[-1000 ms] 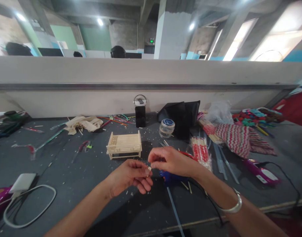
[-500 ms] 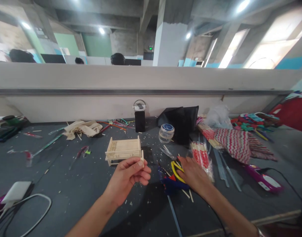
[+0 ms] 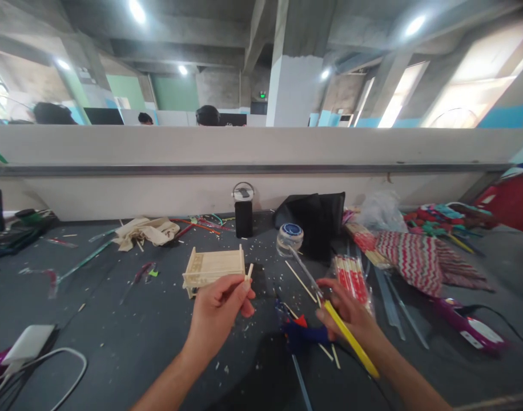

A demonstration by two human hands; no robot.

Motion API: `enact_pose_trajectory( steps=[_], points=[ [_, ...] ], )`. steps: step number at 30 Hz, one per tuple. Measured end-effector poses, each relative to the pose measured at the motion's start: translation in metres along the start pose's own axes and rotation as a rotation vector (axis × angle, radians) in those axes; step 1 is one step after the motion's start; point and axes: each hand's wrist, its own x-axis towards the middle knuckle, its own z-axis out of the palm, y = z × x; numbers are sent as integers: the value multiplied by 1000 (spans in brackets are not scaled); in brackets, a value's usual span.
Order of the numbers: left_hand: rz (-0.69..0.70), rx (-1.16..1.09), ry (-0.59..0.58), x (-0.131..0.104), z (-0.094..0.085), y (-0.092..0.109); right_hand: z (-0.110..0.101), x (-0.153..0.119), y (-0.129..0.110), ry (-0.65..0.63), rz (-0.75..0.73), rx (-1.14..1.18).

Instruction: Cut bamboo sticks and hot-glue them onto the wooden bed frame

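My left hand (image 3: 222,302) pinches a short wooden stick (image 3: 250,272) between thumb and fingers, its tip pointing up. Just behind it stands a small rectangular frame made of wooden sticks (image 3: 214,265), like a miniature bed. My right hand (image 3: 345,308) is closed on a pair of scissors (image 3: 345,331) with yellow handles; the metal blades point up and to the left. Below and between the hands lies a blue glue gun (image 3: 306,335), partly hidden by the right hand. Loose wooden sticks (image 3: 301,281) rest around it.
A clear jar with a blue lid (image 3: 290,240) and a phone (image 3: 244,219) stand toward the back. On the right are a packet of red-wrapped sticks (image 3: 351,278), glue sticks (image 3: 405,311) and a striped cloth (image 3: 409,257). A beige cloth (image 3: 148,231) lies at the left.
My right hand has lifted the scissors off the table and turned them so the blades point away. The left hand's stick has tilted, and the camera view has shifted slightly.
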Motion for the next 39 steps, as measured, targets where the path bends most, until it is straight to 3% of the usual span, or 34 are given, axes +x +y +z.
enact_pose_trajectory(
  steps=[6, 15, 24, 30, 39],
  points=[
    [155, 228, 2, -7, 11, 2, 30, -28, -44, -129, -225, -127],
    [388, 499, -72, -14, 2, 4, 39, -22, -69, -143, -289, -233],
    [486, 546, -81, -20, 0, -2, 39, -24, -70, -152, -298, -193],
    [642, 548, -65, -22, 1, -1, 39, -23, -75, -166, -333, -251],
    [703, 577, -90, -23, 1, -5, 42, -24, -72, -176, -400, -337]
  ],
)
